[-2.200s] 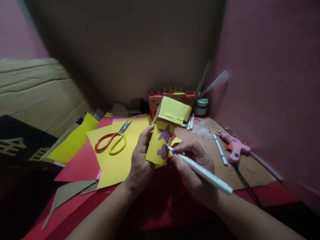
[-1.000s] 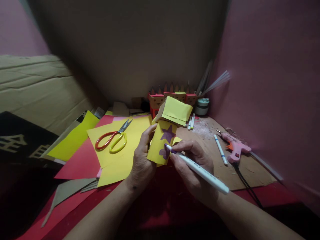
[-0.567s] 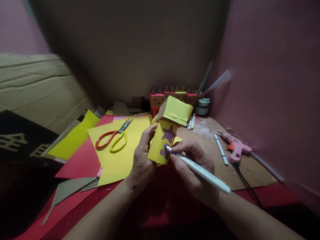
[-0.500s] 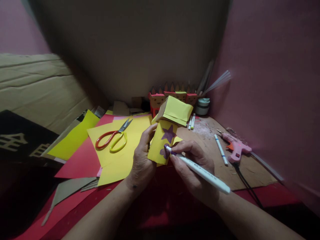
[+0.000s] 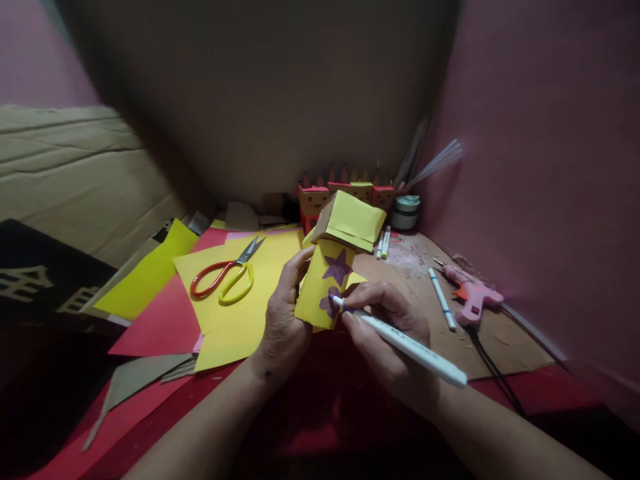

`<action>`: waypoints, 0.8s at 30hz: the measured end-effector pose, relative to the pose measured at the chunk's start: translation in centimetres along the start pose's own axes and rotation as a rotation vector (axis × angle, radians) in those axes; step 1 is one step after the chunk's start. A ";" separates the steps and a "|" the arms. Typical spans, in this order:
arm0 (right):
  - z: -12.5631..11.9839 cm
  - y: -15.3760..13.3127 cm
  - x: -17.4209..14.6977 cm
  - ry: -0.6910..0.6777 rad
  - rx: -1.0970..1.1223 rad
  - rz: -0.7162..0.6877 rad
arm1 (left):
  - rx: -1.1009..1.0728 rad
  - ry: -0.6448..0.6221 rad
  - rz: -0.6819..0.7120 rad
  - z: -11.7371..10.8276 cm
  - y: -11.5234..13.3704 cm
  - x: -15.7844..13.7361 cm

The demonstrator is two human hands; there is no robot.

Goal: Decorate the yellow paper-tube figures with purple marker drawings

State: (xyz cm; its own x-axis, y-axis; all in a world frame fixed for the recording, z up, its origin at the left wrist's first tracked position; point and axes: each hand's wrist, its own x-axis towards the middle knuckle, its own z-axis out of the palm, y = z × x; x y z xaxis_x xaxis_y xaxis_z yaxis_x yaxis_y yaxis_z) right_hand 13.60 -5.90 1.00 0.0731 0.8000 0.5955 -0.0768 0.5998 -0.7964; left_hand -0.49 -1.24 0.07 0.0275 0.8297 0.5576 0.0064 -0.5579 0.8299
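My left hand [image 5: 287, 310] is wrapped round a yellow paper-covered cardboard figure [image 5: 314, 287], its boxy yellow head [image 5: 355, 219] tilted up and away. A purple star [image 5: 337, 267] is coloured on the body, with a rounded purple flower-like shape [image 5: 329, 305] below it. My right hand [image 5: 390, 327] pinches a white marker pen [image 5: 410, 347]; its purple tip end meets the lower purple shape. The right fingertips are close to the body's right edge. Parts of the figure behind my left fingers are hidden.
Red-and-yellow-handled scissors [image 5: 230, 273] lie on yellow paper [image 5: 270, 267] to the left. On the right are a capped marker [image 5: 442, 300] and a pink glue gun [image 5: 473, 290] with a cord. Several box-shaped animal figures [image 5: 314, 199] and a lidded jar [image 5: 405, 212] stand behind.
The marker in my right hand has shifted slightly, its rear end moving a little right, while its tip stays on the lower purple shape. My left hand and the figure are almost still.
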 end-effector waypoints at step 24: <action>-0.2 0.1 0.1 0.075 0.073 0.077 | -0.069 -0.003 -0.032 0.3 0.0 0.1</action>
State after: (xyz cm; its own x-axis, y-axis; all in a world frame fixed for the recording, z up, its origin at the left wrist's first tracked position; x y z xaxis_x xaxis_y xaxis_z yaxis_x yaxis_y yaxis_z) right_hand 13.83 -5.74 0.99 0.1378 0.8421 0.5214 -0.1572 0.5383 -0.8280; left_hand -0.14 -1.21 0.12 0.0314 0.8471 0.5304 -0.0619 -0.5280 0.8470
